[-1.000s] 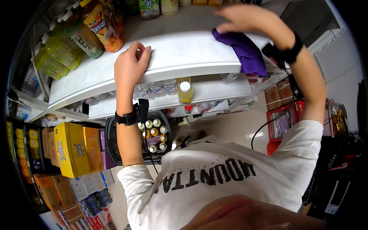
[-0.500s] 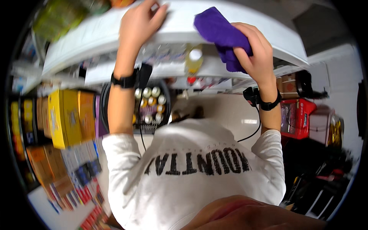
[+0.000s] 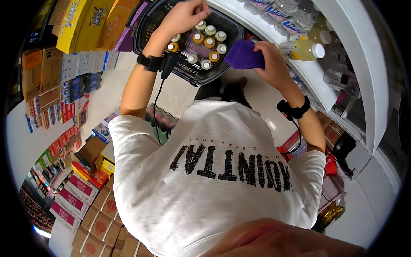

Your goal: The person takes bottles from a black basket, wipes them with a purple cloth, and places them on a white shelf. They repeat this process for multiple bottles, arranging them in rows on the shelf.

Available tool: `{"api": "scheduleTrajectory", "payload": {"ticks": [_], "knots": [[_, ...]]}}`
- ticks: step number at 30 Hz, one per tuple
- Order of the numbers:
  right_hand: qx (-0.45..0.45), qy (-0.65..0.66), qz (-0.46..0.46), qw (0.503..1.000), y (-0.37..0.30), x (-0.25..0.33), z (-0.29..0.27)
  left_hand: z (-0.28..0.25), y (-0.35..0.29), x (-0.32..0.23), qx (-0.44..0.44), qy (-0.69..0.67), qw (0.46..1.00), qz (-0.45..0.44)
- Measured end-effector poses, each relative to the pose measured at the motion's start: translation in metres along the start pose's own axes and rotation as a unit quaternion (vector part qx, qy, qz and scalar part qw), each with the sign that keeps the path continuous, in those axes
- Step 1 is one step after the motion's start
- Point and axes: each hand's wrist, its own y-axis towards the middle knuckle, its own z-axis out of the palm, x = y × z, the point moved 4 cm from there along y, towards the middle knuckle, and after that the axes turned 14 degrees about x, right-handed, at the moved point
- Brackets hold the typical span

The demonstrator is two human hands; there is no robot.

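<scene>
My right hand [image 3: 274, 64] grips a folded purple cloth [image 3: 244, 55] between thumb and fingers. The cloth hangs beside the right rim of a black plastic basket [image 3: 143, 32]. Several small bottles with white caps [image 3: 210, 30] stand upright inside, some filled with orange liquid [image 3: 209, 42]. Over the basket's far left part is my left hand [image 3: 184, 18], its fingers loosely curled in with nothing visible in them. Both wrists wear black straps with cables.
White shelves [image 3: 312, 77] curve along the right, holding clear bottles [image 3: 295, 23] and a pale yellow drink bottle lying on its side [image 3: 302, 50]. Yellow boxes [image 3: 81, 25] and brown cartons [image 3: 36, 70] are stacked at left. More cartons [image 3: 100, 214] stand at lower left.
My view and body have turned left toward the basket. My left hand has left the upper white shelf and is now over the basket. The purple cloth moved along in my right hand, away from the shelf.
</scene>
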Motion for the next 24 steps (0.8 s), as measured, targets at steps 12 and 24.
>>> {"api": "scheduleTrajectory", "payload": {"ticks": [12,24], "knots": [[0.033,-0.007,0.179,0.983,-0.032,-0.015,0.023,0.178,0.050,0.229,0.303,0.076,0.919,-0.242],[0.011,-0.044,0.254,0.966,-0.068,0.001,-0.001,0.247,0.103,0.288,0.293,0.012,0.913,-0.285]]}}
